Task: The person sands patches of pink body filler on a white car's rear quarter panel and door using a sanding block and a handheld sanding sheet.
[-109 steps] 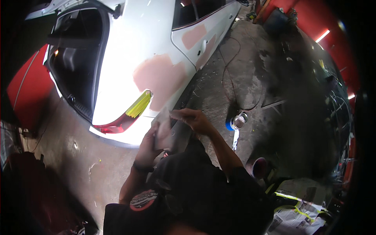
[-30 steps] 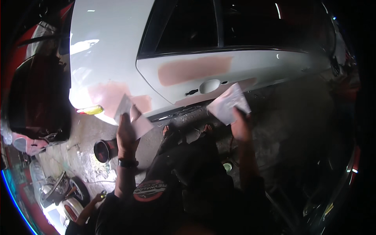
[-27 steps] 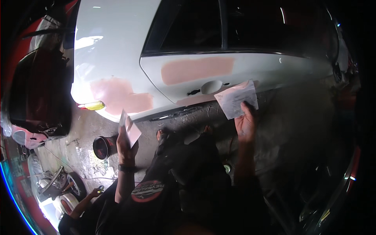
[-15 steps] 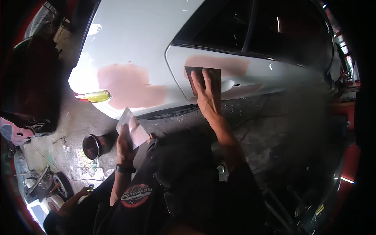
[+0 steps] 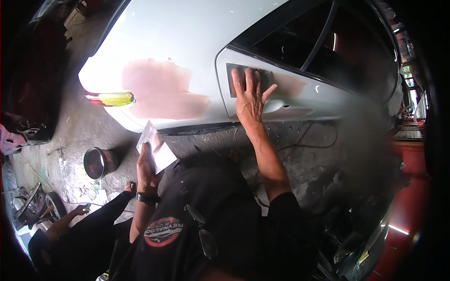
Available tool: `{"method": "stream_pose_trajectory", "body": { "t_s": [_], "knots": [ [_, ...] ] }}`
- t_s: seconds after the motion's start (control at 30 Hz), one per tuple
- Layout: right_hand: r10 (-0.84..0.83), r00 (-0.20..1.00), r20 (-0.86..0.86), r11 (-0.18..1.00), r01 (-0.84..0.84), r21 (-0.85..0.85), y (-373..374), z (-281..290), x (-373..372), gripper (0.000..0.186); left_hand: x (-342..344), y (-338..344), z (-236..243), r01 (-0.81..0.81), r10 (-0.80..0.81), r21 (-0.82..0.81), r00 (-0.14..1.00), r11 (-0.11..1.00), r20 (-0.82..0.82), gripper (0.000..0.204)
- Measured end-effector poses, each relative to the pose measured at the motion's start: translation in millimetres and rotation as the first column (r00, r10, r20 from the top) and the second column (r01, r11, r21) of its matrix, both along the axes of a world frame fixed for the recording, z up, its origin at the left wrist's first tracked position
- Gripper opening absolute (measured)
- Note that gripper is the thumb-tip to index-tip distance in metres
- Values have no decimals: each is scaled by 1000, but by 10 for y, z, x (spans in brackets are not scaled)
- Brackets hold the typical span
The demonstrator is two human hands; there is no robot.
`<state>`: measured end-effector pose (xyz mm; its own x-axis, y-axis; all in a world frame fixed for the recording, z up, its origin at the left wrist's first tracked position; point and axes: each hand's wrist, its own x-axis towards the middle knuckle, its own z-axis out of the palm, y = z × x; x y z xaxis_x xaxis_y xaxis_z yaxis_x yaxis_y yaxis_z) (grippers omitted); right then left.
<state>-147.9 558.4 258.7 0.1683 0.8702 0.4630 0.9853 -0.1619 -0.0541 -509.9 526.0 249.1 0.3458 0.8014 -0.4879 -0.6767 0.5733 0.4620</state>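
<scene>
My left hand (image 5: 146, 167) grips a thin, shiny, pale square sheet (image 5: 159, 151) by its edge, corner up, low beside the car. High on the rear door of a white car (image 5: 192, 28), my right hand (image 5: 251, 96) lies open, fingers spread and thumb out to the right. Its fingertips press a dark, thin rectangular sheet (image 5: 231, 85) flat against the panel; whether it is sandpaper or a spreader I cannot tell. Beneath and right of that sheet shows a pinkish-brown patch (image 5: 291, 85). A larger matte patch (image 5: 164, 93) covers the rear fender. The door handle (image 5: 273, 107) sits just below my right hand.
A dark bucket (image 5: 96, 163) stands on the stained concrete floor to the left. Another person's arm (image 5: 61, 225) and bare foot (image 5: 130, 187) show at lower left. A cable (image 5: 313, 146) crosses the floor on the right. The yellow-green tail light (image 5: 115, 99) marks the car's rear corner.
My right hand has slid the dark sheet up the door, away from the handle, and its thumb now points outward. The left hand still holds the pale sheet. The whole view has shifted slightly.
</scene>
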Motion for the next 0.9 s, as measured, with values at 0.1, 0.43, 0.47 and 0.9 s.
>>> {"method": "stream_pose_trajectory", "body": {
  "t_s": [0.1, 0.43, 0.47, 0.9],
  "knots": [
    [7, 1000, -21, 1000, -7, -28, -54, -36, -58, 56, 95, 64, 129, -6, 6, 2, 1000, 1000, -4, 42],
    [56, 995, -81, 998, -54, 33, -206, 169, -99, 64, 78, 169, 130, 72, -96, 130, 977, 989, 189, 46],
    [58, 996, -62, 997, -55, 57, -126, 167, -78, 62, 75, 166, 143, 96, -129, 153, 966, 984, 222, 46],
    [48, 999, -9, 999, -48, -18, 49, -48, -53, 52, 27, 79, 200, 4, -6, 19, 995, 1000, 103, 43]
  ]
}}
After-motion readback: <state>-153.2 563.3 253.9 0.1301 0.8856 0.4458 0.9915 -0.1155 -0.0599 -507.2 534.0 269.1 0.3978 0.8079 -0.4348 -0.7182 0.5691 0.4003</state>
